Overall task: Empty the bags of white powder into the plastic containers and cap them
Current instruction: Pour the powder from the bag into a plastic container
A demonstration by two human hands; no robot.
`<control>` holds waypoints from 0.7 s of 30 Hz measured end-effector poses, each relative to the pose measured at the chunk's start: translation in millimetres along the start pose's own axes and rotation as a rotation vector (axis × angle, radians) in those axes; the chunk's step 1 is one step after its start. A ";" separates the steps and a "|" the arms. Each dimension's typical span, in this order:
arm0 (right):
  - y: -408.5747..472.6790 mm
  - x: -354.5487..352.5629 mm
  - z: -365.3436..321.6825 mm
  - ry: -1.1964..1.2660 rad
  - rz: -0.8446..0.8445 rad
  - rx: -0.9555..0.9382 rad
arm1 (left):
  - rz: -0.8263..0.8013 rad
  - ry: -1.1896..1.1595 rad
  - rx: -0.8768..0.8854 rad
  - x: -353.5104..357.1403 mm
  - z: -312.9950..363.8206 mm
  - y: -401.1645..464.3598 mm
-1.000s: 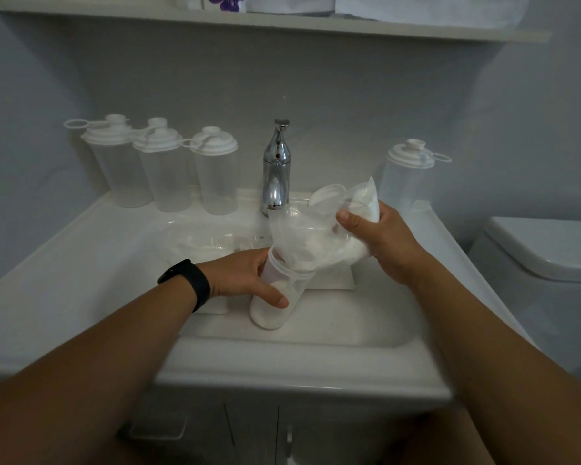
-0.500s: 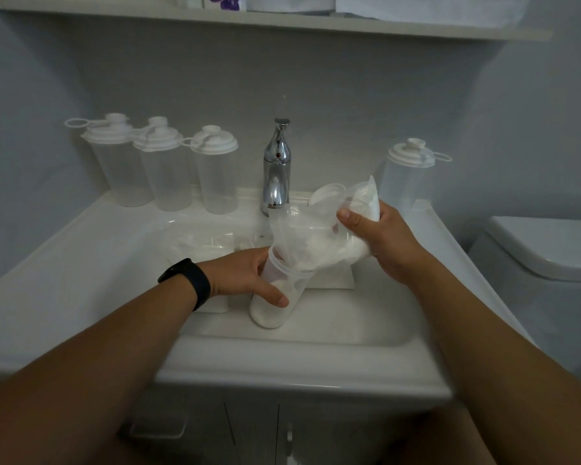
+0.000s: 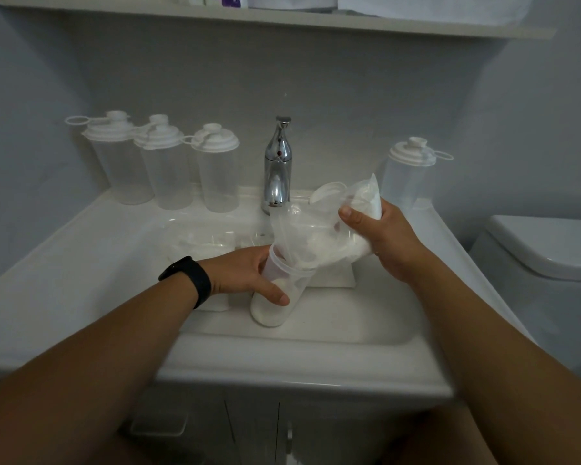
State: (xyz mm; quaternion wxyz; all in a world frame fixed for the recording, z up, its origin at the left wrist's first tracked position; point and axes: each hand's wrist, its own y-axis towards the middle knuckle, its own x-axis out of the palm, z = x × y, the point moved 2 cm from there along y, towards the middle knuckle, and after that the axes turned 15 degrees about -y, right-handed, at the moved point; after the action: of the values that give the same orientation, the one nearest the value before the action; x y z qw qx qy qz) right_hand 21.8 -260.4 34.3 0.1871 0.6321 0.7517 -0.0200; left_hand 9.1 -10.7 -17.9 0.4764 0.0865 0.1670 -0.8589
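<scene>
- Left hand (image 3: pixel 249 273) curls round the open plastic container (image 3: pixel 277 297), thumb across its front, holding it tilted in the sink (image 3: pixel 332 333) in front of the tap (image 3: pixel 277 166).
- Right hand (image 3: pixel 383 239), raised to the right of the tap, grips the bag of white powder (image 3: pixel 316 236), thumb on top, its mouth tucked into the container's rim.
- White powder fills the container's bottom.
- Three capped containers (image 3: pixel 163 162) stand left of the tap, one capped container (image 3: pixel 406 172) to its right.
- A black wristband (image 3: pixel 190 280) circles the left wrist.
</scene>
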 end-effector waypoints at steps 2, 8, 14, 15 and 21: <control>-0.8 -0.7 -1.5 -0.014 0.002 -0.002 | 0.003 0.004 0.001 0.2 0.5 -0.1; -2.2 -0.4 -3.7 -0.025 0.018 -0.006 | -0.002 0.005 0.004 -0.2 -0.6 0.3; -2.5 -0.2 -4.1 -0.036 0.027 -0.012 | -0.005 0.006 0.004 -0.8 -2.1 1.3; -2.8 0.4 -4.5 -0.040 0.027 -0.012 | -0.003 0.006 0.002 -0.7 -2.0 1.1; -2.0 0.2 -4.0 -0.043 0.029 0.000 | -0.003 0.007 -0.010 -1.7 -2.4 0.5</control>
State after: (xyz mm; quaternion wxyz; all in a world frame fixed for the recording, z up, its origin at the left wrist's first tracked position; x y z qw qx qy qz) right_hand 18.8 -259.6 37.5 0.2034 0.6423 0.7384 -0.0309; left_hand 10.4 -8.8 -19.8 0.4749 0.0870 0.1732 -0.8585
